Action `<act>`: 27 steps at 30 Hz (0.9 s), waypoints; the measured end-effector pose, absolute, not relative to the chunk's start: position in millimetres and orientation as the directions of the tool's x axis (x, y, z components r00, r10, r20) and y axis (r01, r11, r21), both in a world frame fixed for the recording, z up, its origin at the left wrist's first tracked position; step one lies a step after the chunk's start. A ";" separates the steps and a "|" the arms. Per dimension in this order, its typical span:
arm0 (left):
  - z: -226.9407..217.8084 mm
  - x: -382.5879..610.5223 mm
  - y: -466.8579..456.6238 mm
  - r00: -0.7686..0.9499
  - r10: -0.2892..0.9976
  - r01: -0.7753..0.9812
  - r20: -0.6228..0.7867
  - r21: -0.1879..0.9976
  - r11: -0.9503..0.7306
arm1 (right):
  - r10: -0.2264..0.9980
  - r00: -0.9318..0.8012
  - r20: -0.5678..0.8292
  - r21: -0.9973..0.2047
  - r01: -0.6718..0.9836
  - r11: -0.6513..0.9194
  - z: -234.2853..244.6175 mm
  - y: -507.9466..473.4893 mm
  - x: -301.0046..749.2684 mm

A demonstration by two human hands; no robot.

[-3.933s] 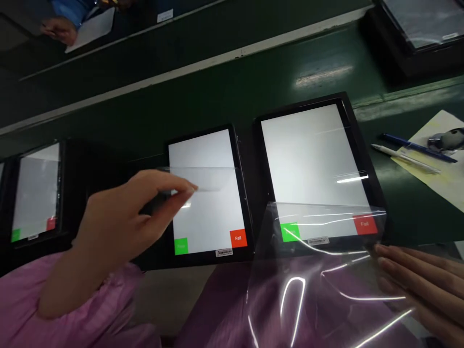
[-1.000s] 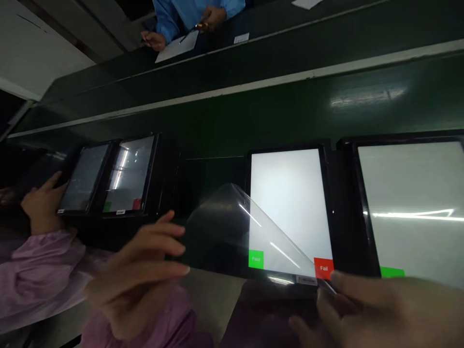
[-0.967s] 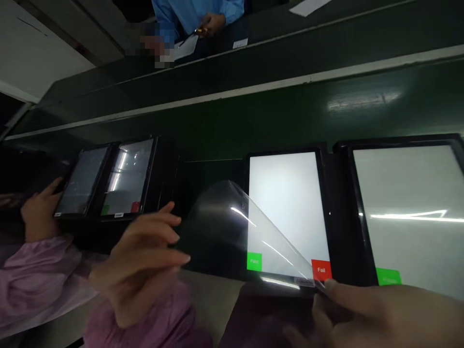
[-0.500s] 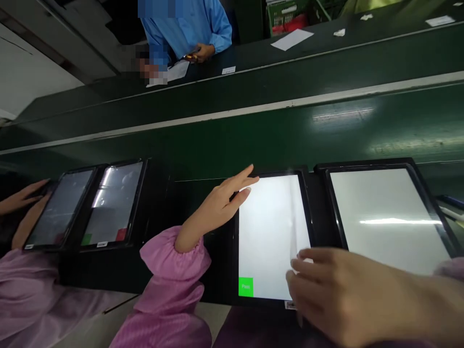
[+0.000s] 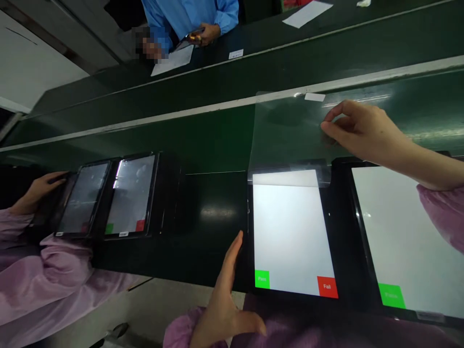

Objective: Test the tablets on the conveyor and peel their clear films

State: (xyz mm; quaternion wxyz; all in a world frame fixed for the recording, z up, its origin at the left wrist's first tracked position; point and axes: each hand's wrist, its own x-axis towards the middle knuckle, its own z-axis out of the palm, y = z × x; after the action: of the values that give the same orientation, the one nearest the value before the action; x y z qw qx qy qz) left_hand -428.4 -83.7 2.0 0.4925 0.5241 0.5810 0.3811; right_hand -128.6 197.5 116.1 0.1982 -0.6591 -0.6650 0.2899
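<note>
A tablet (image 5: 290, 229) with a white lit screen lies in front of me, a green Pass box and a red Fail box at its lower corners. My right hand (image 5: 357, 128) pinches a clear protective film (image 5: 286, 135) above the tablet's far end. The film's near edge still overlaps the top of the screen, and a small white label (image 5: 314, 97) shows near its far edge. Beside the tablet's lower left corner is my left hand (image 5: 228, 302), thumb and fingers spread, holding nothing. Another white-screened tablet (image 5: 402, 232) lies to the right, partly behind my right forearm.
On the left, two tablets with dim grey screens (image 5: 130, 195) lie side by side, a co-worker's hand (image 5: 43, 193) next to them. Across the green bench (image 5: 213, 140), a person in a blue coat (image 5: 192, 19) holds a device over paper (image 5: 174, 60).
My right hand has moved from the tablet's lower right corner to beyond its far edge, lifting the clear film off most of the screen. My left hand has come down toward me from the upper left corner.
</note>
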 end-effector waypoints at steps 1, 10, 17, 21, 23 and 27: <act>1.5 -421.7 -94.9 -0.006 0.982 0.249 -0.191 0.951 0.186 | 0.988 -0.053 -0.147 -0.633 0.772 -0.052 113.9 197.8 -130.1; -16.2 -387.5 -100.4 -0.279 0.952 0.314 0.123 0.949 -0.030 | 0.944 -0.225 -0.241 -0.527 0.847 0.068 96.7 187.8 -131.2; -12.1 -384.8 -101.9 -0.314 0.947 0.321 0.069 0.946 0.037 | 0.950 -0.200 -0.241 -0.467 0.882 0.067 99.5 184.1 -134.0; -10.7 -380.3 -100.4 -0.330 0.936 0.353 0.122 0.936 0.003 | 0.953 -0.186 -0.239 -0.502 0.864 0.042 101.2 182.6 -138.1; -9.6 -378.7 -98.4 -0.323 0.936 0.354 0.139 0.935 -0.017 | 0.953 -0.163 -0.254 -0.500 0.866 0.015 100.9 182.2 -137.8; -9.2 -378.2 -96.2 -0.313 0.941 0.348 0.129 0.937 -0.013 | 0.948 -0.225 -0.224 -0.539 0.839 0.071 90.7 184.7 -126.5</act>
State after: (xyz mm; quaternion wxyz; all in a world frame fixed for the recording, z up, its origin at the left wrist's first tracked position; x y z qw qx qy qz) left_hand -378.2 -96.2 -9.2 0.2961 0.5059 0.6372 0.5004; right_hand -126.5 184.7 90.7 0.0935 -0.6156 -0.7259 0.2921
